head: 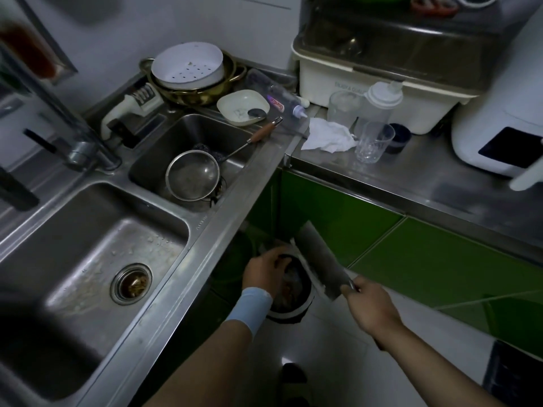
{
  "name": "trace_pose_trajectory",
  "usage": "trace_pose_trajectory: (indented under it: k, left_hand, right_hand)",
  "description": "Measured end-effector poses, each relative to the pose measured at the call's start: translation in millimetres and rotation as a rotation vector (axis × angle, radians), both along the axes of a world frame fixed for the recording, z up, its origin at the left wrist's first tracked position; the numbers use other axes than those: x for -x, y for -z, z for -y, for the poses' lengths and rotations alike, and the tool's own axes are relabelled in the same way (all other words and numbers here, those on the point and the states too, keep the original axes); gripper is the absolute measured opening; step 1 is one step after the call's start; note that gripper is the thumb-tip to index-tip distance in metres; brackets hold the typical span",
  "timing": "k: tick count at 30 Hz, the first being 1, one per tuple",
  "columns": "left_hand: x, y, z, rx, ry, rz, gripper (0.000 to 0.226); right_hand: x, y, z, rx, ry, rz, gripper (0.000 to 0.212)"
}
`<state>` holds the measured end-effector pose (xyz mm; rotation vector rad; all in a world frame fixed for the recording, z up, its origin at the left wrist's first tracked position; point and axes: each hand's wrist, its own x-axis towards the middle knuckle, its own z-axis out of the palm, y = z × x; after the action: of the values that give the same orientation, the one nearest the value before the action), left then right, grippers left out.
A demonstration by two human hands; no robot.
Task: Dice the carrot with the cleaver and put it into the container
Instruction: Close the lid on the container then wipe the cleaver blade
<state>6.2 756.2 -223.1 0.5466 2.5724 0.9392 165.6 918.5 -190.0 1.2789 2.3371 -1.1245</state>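
Note:
My right hand (370, 306) grips the handle of the cleaver (320, 259), whose broad grey blade points up and away over a small round bin (305, 305) on the floor. My left hand (266, 274), with a pale blue band on its wrist, hovers over the bin's mouth with its fingers curled downward. Whatever they hold is hidden. The bin's inside is dark, with brownish scraps. No carrot shows plainly. A cream square bowl (235, 102) sits on the counter behind the small sink.
A double steel sink (97, 230) fills the left, with a strainer (192, 179) in the smaller basin. Glasses (373, 142), a crumpled tissue (329, 139), a dish rack (376, 80) and a white appliance (496, 124) stand on the right counter, above green cabinet doors (440, 259).

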Motion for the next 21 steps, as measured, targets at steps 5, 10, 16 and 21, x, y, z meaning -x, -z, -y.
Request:
trace_pose_trajectory:
  k: [5,10,16,21]
  left_hand:
    - [-4,-55,25,-0.237,-0.041,-0.213,0.031]
    - [-1,-119,92,-0.258,-0.002,-0.688,0.052]
    - [-19,-178,254,-0.088,0.052,-0.9,0.057]
    - [-33,-196,406,0.083,-0.005,-0.858,0.048]
  right_hand:
    - [-3,-39,30,-0.059,0.016,-0.037,0.047]
    - [15,-104,89,-0.408,-0.246,-0.109,0.052]
    - [44,-168,222,-0.677,-0.637,-0.342,0.026]
    - [66,-175,346,-0.667,-0.931,-0.482,0.035]
